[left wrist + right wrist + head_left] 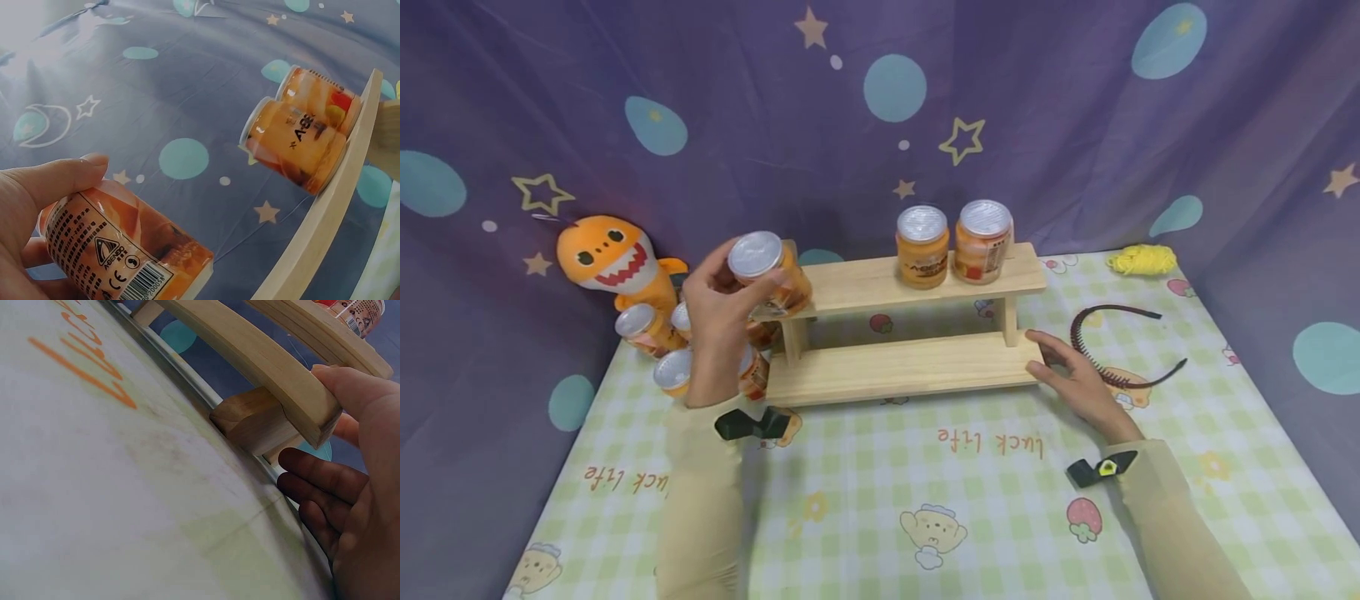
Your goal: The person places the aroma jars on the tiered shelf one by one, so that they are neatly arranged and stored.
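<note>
While our right hand [1075, 379] rests flat-fingered against the pale wooden two-tier shelf [917, 279], our left hand [718, 312] grips an orange silver-lidded jar [769, 271] (tilted) at its top tier's left end.

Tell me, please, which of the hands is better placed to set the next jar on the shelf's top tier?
The left hand, probably: it already grips a jar at the top tier's left end, beside the wooden shelf. The right hand holds no jar; it rests against the lower tier's right end.
</note>
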Tool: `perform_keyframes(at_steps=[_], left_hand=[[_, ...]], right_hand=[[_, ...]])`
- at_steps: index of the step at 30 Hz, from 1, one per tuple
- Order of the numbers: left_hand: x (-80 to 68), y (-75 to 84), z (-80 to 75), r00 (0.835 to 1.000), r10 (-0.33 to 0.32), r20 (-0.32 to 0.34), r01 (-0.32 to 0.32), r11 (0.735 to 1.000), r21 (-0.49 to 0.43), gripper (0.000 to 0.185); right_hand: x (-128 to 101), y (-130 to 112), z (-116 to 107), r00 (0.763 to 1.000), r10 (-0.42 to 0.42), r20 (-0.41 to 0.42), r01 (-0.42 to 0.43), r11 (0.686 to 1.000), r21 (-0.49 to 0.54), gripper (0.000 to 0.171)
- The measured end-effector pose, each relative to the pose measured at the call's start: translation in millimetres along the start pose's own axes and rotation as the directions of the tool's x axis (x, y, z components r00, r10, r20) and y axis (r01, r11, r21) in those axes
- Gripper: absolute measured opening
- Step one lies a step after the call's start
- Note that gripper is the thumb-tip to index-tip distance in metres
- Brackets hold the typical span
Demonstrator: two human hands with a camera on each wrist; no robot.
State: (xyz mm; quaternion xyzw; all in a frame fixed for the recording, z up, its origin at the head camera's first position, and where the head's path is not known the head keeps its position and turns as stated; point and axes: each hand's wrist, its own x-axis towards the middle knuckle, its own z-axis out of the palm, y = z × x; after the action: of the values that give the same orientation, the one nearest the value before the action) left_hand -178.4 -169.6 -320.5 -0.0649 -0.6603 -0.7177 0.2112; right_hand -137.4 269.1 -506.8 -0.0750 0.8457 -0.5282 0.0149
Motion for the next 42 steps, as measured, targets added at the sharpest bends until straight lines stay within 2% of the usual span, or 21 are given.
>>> perform_keyframes(at_steps=[3,12,18,25,32,42], left_hand=[[1.1,-3.0,7.0,1.0,-0.003,0.027,0.003,1.0,-0.007,0.048],[3.5,-13.8,29.6,0.997,-0.016,0.07,0.012,0.998,0.054,0.053],[7.6,-20.7,45.4,0.994,-0.05,0.101,0.038,0.992,0.116,0.055],[12.5,-25.9,63.4,0.99,-0.101,0.102,0.088,0.988,0.125,0.058],[16.0,-32.6,75.2,0.985,-0.108,0.138,0.09,0.987,0.134,0.058],[19.2,-45.3,83.8,0.982,-0.119,0.15,0.103,0.989,0.107,0.058]], right_hand=[[0,1,0,1.0,-0.005,-0.001,0.005,1.0,-0.002,0.052],[0,1,0,1.0,0.005,0.003,-0.005,1.0,-0.007,0.052],[-1,1,-1,1.0,-0.008,-0.002,0.008,1.0,-0.001,0.052],[-1,3,-1,1.0,-0.01,-0.001,0.01,1.0,-0.003,0.052],[0,5,-1,1.0,-0.014,-0.012,0.014,1.0,-0.012,0.052],[1,5,0,1.0,-0.006,-0.004,0.006,1.0,-0.009,0.052]])
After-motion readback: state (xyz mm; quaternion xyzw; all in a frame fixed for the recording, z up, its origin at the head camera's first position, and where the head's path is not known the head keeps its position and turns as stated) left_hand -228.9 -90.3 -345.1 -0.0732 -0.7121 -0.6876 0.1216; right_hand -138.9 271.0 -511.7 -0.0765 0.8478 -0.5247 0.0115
